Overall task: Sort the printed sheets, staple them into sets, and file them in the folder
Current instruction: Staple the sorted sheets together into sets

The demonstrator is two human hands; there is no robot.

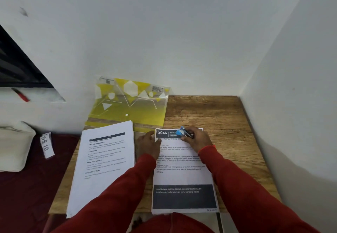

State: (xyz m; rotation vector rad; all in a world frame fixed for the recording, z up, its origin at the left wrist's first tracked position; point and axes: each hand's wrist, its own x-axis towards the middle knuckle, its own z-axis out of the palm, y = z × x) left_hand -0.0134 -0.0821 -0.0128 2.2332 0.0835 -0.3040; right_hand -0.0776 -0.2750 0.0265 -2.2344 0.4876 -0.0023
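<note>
At the wooden worktop [215, 112] we see a thick stack of printed sheets [104, 161] at left, a yellow folder [131, 108] propped against the wall behind, and a printed set [182, 176] where our left hand [148, 144] presses flat, fingers straight, while our right hand [197, 139] grips a blue stapler [183, 132] over its top edge

left hand [148, 144] flat, right hand [197, 139] gripping
</note>
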